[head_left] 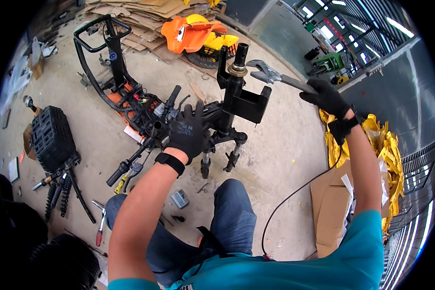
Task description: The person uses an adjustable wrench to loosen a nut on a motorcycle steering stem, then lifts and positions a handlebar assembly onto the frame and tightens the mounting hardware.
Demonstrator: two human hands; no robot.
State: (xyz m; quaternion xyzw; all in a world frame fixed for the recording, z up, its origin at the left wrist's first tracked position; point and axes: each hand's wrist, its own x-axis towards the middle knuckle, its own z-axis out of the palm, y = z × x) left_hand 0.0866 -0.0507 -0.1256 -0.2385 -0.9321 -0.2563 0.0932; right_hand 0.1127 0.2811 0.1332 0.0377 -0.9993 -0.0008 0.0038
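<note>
While left hand [188, 133] spreads beside black fork [231, 104], right hand [326, 98] grips wrench [281, 78].

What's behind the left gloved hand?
Around the left gloved hand: a black handlebar end at upper left, a black frame part at right. Whatever lies directly behind it is covered; contact can't be confirmed.

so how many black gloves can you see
2. One black glove is on the left hand, beside the black fork assembly; the other is on the right hand, gripping the adjustable wrench. Others may be hidden.
</note>
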